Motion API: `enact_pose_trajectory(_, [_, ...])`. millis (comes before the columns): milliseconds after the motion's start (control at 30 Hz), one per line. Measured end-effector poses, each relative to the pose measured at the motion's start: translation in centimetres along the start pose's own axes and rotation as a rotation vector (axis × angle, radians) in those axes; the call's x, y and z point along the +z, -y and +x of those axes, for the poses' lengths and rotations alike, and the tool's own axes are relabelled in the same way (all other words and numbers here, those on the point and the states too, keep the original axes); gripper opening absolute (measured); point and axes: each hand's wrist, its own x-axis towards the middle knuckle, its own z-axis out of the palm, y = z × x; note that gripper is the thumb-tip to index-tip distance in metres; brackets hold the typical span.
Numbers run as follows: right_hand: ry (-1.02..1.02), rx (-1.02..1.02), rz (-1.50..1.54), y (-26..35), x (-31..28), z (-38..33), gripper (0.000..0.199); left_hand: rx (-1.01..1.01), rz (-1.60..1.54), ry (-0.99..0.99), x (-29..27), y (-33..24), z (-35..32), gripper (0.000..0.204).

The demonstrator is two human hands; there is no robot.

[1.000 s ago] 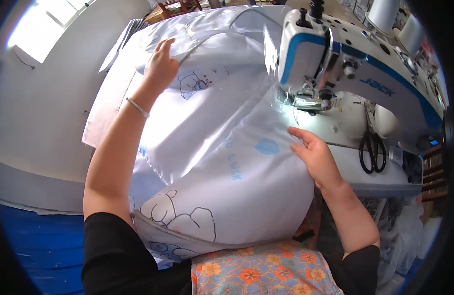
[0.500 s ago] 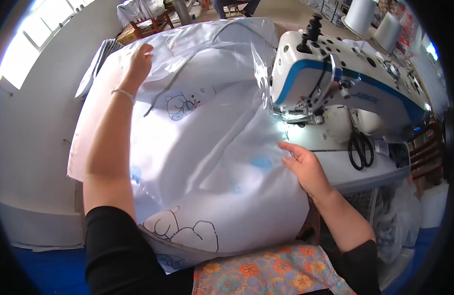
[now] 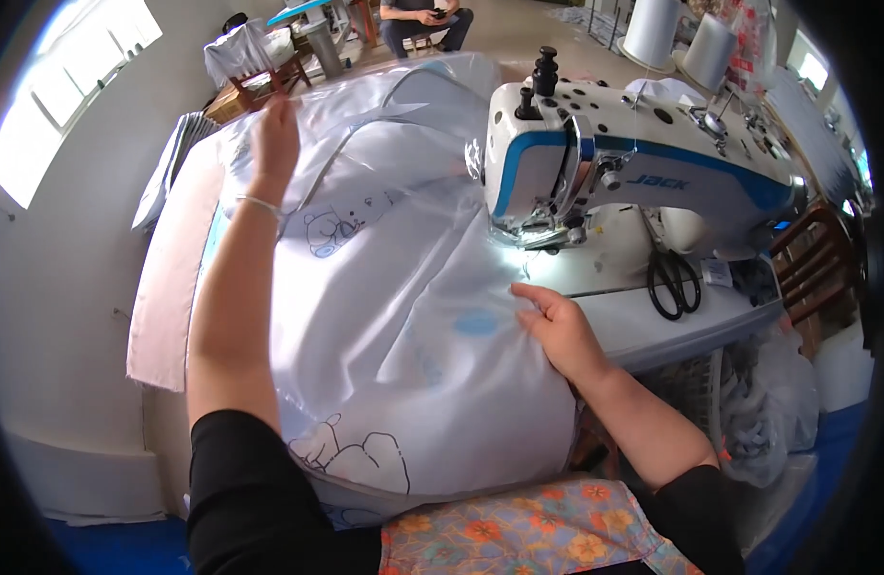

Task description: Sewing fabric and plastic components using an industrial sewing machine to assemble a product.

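Note:
A large sheet of shiny white fabric [image 3: 461,412], printed with outlined cartoon bears and pale blue patches, spreads over the table and down toward my lap. Its right edge runs up under the presser foot of a white and blue sewing machine [image 3: 643,158], where a small lamp glows. My left hand [image 3: 277,144], raised at the far left, is closed on the fabric's far part; its fingertips are partly hidden. Close in front of the needle, my right hand [image 3: 560,333] pinches the right edge between thumb and fingers. Grey piping [image 3: 336,158] crosses the far folds.
Black-handled scissors [image 3: 672,283] lie on the machine bed, right of the needle. White thread cones [image 3: 653,36] stand behind the machine. Pale pink cloth [image 3: 164,297] hangs at the left table edge. A clear plastic bag [image 3: 772,402] hangs below right. Another person [image 3: 427,21] sits farther back.
The view has shifted, showing more of the seated person. My left hand has drawn the far fabric up into looser folds; my right hand keeps its pinch near the needle.

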Motion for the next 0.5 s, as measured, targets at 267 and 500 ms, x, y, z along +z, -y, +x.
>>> enact_pose_trajectory(267, [-0.06, -0.181, 0.011, -0.4, -1.1, 0.0, 0.037, 0.599, 0.709, 0.232, -26.2, -20.9, -19.2, 0.011])
enact_pose_trajectory(500, [-0.018, -0.257, -0.154, 0.4, -0.6, 0.0, 0.037, -0.163, 0.41, 1.398, -23.9, -23.3, -32.8, 0.016])
